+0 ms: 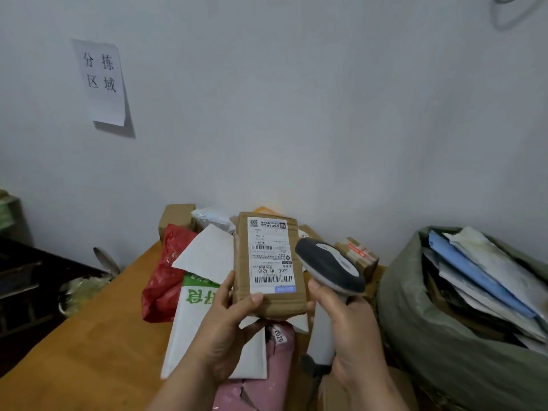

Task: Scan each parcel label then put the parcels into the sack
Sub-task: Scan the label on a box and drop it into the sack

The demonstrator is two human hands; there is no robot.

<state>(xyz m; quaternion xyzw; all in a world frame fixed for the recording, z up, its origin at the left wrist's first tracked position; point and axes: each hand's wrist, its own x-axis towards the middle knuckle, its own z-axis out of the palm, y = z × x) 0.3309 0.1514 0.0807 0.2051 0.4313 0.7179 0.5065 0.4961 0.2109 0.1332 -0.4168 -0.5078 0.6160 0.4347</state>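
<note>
The left hand (228, 324) grips a flat cardboard parcel (268, 264) from below, thumb curled over its near edge, holding it up above the wooden table (98, 345) with its white shipping label (271, 256) facing the camera. The right hand (350, 330) is wrapped round the handle of a grey-and-white barcode scanner (329, 269), whose head sits just beside the label's right edge. This looks like the scanning step, with the parcel not yet bagged. Next, the scanner head likely needs to be aimed at the barcode, then the parcel carried right to the open grey-green sack (444, 345), already holding several mailers. More parcels lie on the table beneath: a white mailer (195, 327), a red bag (163, 277) and a pink mailer (267, 366).
</note>
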